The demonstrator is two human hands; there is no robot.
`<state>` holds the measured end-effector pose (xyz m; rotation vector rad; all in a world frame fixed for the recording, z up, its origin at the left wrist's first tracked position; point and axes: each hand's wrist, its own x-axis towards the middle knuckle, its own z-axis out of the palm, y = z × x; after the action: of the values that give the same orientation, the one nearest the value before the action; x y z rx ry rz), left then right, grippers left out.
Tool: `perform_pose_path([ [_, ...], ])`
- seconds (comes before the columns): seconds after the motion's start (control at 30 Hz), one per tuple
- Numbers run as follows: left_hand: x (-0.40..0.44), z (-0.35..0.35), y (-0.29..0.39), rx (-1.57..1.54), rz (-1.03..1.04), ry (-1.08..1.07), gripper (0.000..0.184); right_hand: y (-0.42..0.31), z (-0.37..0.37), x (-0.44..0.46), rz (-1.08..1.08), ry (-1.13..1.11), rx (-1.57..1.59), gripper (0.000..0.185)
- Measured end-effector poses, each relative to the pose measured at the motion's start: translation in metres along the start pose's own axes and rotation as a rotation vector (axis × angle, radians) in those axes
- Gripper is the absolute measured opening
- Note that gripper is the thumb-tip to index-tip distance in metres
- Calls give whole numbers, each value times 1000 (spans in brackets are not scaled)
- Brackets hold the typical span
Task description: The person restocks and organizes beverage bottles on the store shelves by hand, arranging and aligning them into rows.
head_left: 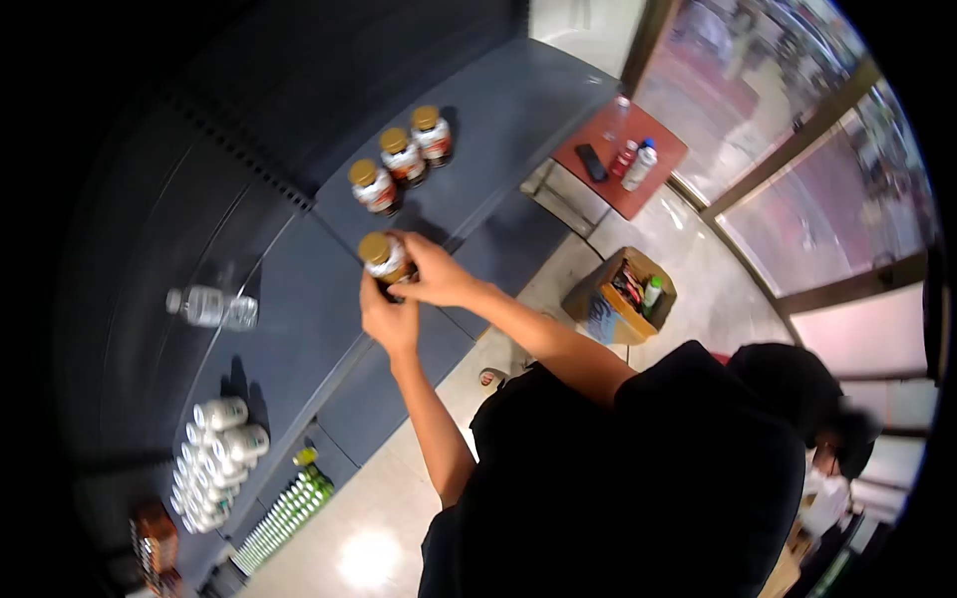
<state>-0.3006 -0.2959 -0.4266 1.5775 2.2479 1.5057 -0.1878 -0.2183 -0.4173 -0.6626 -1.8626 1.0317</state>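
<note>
Both my hands are closed round a bottle [384, 255] with a gold cap and a white label, above the edge of the grey shelf [319, 289]. My left hand [389, 317] grips its lower side, and my right hand [431, 271] wraps its other side. Three similar gold-capped bottles stand in a row on the shelf just beyond: one [373, 187] nearest my hands, a middle one [403, 157] and a far one [432, 137]. The base of the held bottle is partly hidden by my fingers.
A clear plastic bottle [212, 308] lies on the shelf at left, above several white containers [221, 458]. Green-topped items [284, 518] fill a lower shelf. At right are a red table [633, 197] with drinks and a cardboard box [605, 301]. A person [842, 419] is at far right.
</note>
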Motion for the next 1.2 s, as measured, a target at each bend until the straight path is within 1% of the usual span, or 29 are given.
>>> perform_pose_path([
  [0.03,0,0,2,0,-8,5,70,-1,-1,-1,12,-21,18,85],
  [0.1,1,2,-2,1,-61,-19,78,-1,0,-1,18,17,-5,84],
  [0.17,2,8,1,98,-47,54,82,0,-2,-5,53,13,-11,80],
  [0.2,2,9,5,117,-70,50,84,1,-4,-4,61,-4,2,76],
  [0.23,1,10,8,115,-57,70,74,1,-4,-3,76,-11,35,73],
  [0.3,1,12,8,130,-49,78,74,-3,-4,-1,166,-29,97,72],
  [0.4,1,10,10,135,-66,44,72,-2,-9,0,164,-55,104,69],
  [0.5,0,11,2,186,-51,24,77,1,-10,1,78,-38,19,67],
  [0.63,0,13,-1,192,-71,30,77,1,-10,0,119,-52,30,68],
  [0.73,1,11,-4,188,-72,-20,77,8,-4,-1,47,7,-49,70],
  [0.77,0,9,-6,135,-51,-25,78,6,-5,-1,62,10,-20,72],
  [0.83,0,7,-5,98,-6,-13,79,9,-5,-1,32,-11,-60,73],
  [0.9,0,2,-3,36,-36,-65,84,10,-7,-1,39,-41,-68,74],
  [1.0,1,0,-3,21,-74,-82,85,9,-12,1,43,-72,-53,71],
  [1.1,2,-1,0,11,-84,-70,79,9,-21,3,64,-125,34,66],
  [1.2,2,-2,2,28,-92,-54,79,11,-20,3,73,-143,32,63],
])
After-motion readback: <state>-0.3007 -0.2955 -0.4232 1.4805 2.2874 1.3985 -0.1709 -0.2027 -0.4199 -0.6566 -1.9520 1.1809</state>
